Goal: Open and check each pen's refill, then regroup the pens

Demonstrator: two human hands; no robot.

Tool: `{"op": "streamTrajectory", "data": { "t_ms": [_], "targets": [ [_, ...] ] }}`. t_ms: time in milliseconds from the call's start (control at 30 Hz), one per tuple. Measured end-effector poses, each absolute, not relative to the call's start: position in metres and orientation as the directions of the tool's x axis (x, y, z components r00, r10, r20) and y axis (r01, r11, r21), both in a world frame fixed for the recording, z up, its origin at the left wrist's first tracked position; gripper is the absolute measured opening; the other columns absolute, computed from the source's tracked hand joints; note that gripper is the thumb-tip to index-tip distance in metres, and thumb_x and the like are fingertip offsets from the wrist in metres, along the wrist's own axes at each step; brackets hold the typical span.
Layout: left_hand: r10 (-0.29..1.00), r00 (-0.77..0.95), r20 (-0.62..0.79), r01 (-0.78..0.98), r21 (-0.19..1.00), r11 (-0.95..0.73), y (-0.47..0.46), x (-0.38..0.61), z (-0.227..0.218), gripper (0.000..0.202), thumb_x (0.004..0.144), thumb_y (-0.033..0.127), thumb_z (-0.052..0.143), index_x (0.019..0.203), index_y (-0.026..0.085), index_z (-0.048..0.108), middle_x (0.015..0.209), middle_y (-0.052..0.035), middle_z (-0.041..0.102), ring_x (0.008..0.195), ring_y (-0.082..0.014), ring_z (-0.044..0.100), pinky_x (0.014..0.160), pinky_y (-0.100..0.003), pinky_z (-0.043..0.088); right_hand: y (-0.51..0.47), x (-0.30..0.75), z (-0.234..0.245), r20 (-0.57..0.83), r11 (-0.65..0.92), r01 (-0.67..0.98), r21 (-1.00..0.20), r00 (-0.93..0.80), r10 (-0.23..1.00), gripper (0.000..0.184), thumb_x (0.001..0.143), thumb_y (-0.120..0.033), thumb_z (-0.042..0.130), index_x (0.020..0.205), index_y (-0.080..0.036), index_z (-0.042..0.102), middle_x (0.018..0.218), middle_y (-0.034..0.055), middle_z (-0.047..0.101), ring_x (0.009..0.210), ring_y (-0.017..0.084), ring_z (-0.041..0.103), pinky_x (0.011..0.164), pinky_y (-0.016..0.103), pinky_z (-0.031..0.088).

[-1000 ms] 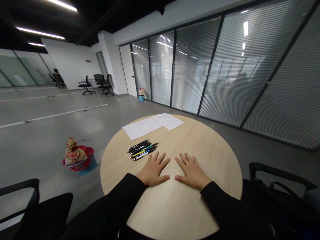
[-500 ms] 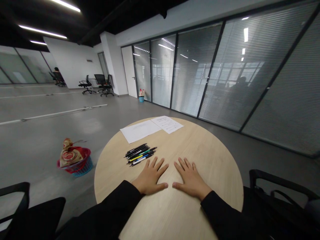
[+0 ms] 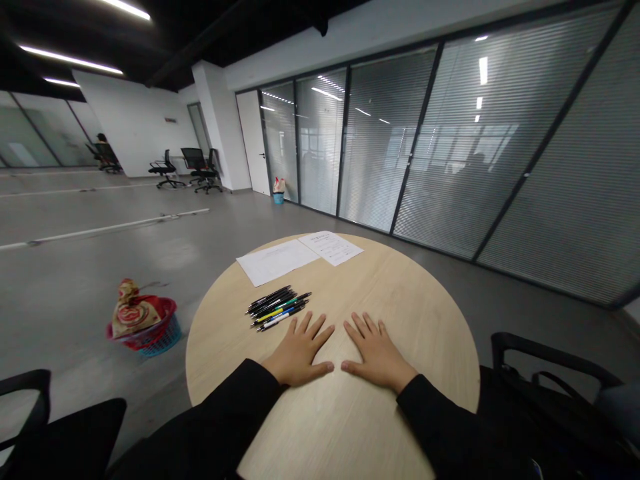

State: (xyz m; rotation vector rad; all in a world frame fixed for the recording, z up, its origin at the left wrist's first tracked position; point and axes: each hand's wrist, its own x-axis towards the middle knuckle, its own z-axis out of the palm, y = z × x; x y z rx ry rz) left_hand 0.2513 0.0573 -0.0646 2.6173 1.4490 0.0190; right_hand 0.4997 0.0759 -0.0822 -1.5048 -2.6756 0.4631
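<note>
Pens [image 3: 278,309], a tight side-by-side group of retractable ballpoints with black, green, yellow and blue barrels, lie on the round pale-wood worktop [image 3: 410,313], just beyond the left hand [image 3: 299,353] and not touching it. The right hand [image 3: 376,355] rests farther from them. Hands apart and empty: both flat, palms down, fingers spread, thumbs nearly meeting mid-table. Two white sheets [image 3: 277,262] lie beyond the pens, near the far edge. Handling estimate: pens light, stiff and smooth, apt to roll when disturbed. Best taken singly at mid-barrel, starting with the outermost pen, so the group stays undisturbed.
</note>
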Motion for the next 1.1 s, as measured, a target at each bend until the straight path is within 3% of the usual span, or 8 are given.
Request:
{"op": "streamTrajectory", "data": {
  "t_ms": [1100],
  "targets": [
    [0.846,0.529,-0.072,0.844,0.153,-0.514,0.0565,0.2516,-0.0603,0.084,0.087,0.077,0.037,0.157,0.034,0.020,0.166,-0.0095,0.012,0.151,-0.0425,0.006,0.116,-0.067,0.008,0.0764,0.5000,-0.0843,-0.095,0.497,0.822,-0.277,-0.538,0.837,0.094,0.084,-0.075,0.046,0.159,-0.027,0.013,0.166,0.0085,-0.002,0.151,0.036,-0.007,0.116,0.061,-0.006]
  ]
}}
